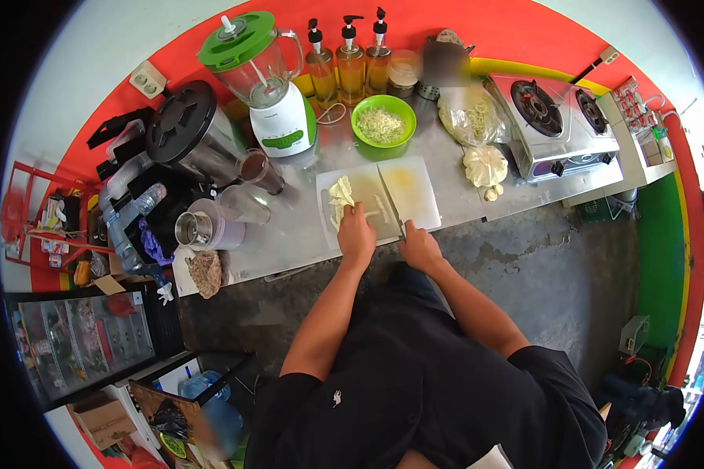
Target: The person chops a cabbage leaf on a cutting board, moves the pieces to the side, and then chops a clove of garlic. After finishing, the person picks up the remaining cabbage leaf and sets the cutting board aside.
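Observation:
Pale cabbage leaves (341,191) lie on the left part of a white cutting board (421,195), and my left hand (357,233) is closed on their near end. My right hand (419,245) is wrapped round the handle of a knife (389,192), whose blade points away from me across the middle of the board. Between the leaves and the blade are thin pale strips (381,208). Just beyond the board stands a green bowl (359,142) holding shredded cabbage (380,125).
A blender (281,121), pump bottles (350,74) and a pitcher (242,205) stand behind and left of the board. To the right are a plastic bag (469,117), a cabbage piece (485,166) and a gas stove (563,141). The counter's front edge (305,266) is near my hands.

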Motion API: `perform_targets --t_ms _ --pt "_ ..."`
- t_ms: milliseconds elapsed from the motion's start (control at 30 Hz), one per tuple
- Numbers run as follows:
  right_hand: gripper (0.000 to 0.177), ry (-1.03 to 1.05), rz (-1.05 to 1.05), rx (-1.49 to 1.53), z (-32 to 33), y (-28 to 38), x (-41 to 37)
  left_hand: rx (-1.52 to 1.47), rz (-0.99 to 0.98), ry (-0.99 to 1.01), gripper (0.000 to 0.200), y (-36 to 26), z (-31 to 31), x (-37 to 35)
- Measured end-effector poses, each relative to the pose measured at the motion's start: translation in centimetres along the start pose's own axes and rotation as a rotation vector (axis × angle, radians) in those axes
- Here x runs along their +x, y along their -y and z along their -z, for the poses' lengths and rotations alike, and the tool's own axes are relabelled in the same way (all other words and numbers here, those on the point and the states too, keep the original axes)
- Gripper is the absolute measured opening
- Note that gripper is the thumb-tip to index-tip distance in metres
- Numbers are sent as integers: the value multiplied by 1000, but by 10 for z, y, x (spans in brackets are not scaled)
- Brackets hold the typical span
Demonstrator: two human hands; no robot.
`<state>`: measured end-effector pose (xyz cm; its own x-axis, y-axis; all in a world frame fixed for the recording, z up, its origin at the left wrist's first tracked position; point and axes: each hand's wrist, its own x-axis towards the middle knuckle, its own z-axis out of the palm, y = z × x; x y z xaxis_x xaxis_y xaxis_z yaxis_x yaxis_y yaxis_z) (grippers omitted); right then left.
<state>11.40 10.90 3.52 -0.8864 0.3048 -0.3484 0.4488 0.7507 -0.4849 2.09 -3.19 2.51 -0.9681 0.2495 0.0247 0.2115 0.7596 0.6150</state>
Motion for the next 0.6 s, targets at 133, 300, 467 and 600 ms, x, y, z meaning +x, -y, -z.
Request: perform_targets --t_ms 133,300,467,600 --pt "35 -46 -12 -4 13 -12 -4 8 -134 -61 38 -16 -5 1" --pt "36 -2 65 1 22 -39 6 103 -324 22 22 -21 -19 10" --pt "36 34 126 44 28 -49 7 85 -324 48 16 -23 -29 21" --pt "37 41 153 55 32 -54 10 58 -340 8 15 -38 -35 25"
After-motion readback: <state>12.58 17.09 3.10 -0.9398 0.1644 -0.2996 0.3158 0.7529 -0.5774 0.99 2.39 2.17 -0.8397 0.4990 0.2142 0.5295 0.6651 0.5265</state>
